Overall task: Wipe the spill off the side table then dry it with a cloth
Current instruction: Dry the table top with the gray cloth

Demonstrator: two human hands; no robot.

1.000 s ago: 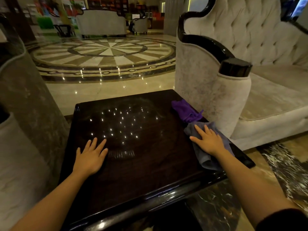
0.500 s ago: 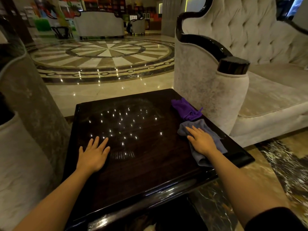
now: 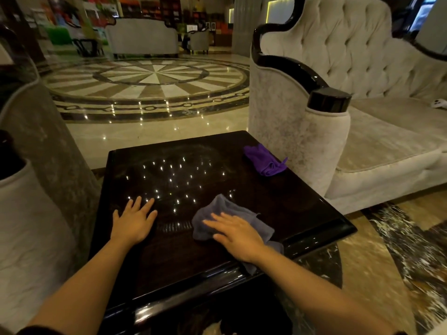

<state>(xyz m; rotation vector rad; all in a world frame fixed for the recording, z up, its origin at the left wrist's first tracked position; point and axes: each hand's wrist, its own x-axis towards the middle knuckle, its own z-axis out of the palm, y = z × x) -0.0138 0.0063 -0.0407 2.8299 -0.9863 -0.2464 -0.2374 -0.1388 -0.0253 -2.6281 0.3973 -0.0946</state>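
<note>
A dark glossy side table (image 3: 302, 209) fills the middle of the view, with ceiling lights mirrored in its top. My right hand (image 3: 235, 236) lies flat, fingers spread, pressing a grey-blue cloth (image 3: 217, 211) onto the table's near middle. One corner of that cloth hangs over the front edge. My left hand (image 3: 134, 222) rests palm down on the bare tabletop to the left, holding nothing. A crumpled purple cloth (image 3: 262, 159) lies at the far right corner, apart from both hands. I cannot make out a spill on the dark surface.
A pale tufted sofa (image 3: 387, 131) with a black-capped armrest (image 3: 327, 100) stands close against the table's right side. Another pale upholstered seat (image 3: 29, 213) borders the left. Polished marble floor (image 3: 150, 88) with a round inlay lies beyond.
My right hand has slid the grey-blue cloth leftward from the table's right edge to its near middle. My left hand stays put. The purple cloth has not moved.
</note>
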